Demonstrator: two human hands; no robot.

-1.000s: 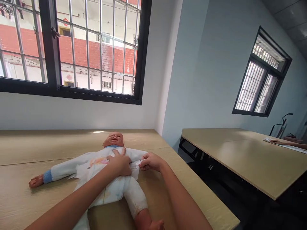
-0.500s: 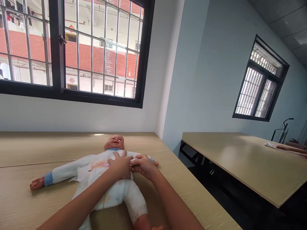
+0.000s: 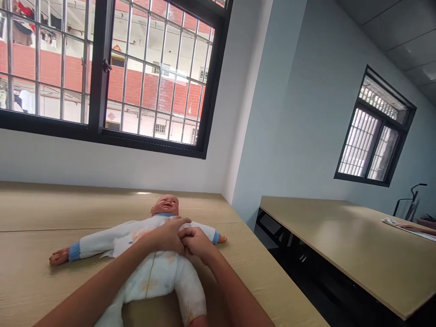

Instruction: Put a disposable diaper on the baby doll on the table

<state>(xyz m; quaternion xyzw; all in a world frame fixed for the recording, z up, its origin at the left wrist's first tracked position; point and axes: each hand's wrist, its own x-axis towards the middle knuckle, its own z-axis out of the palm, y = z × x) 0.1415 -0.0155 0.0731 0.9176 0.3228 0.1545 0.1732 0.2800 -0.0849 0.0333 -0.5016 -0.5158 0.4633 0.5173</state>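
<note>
White cloth with blue cuffs dresses the doll [image 3: 155, 221], which lies on its back on the pale wooden table [image 3: 51, 209], its head toward the wall and its arms spread out to both sides. A pale printed diaper [image 3: 160, 274] with a yellowish line down the front covers its hips. A thin white flap [image 3: 120, 246] sticks out at the doll's right side, above the person's left forearm.

The left hand [image 3: 166, 235] rests across the doll's belly, above the diaper; its upper fingers are stretched out over the suit, and whether the hidden ones grasp anything I cannot tell. The right hand [image 3: 198, 243] touches it at the doll's left side, with fingers bent inward; what, if anything, is pinched between them cannot be made out. The doll's left leg reaches toward the bottom edge, while its right leg is partly hidden by the left forearm.

Beyond the table is a dark-framed, barred window [image 3: 100, 68]. To the right stands a second table [image 3: 340, 240], where another person's hand [image 3: 410, 227] rests on a whitish cloth [image 3: 390, 221].
</note>
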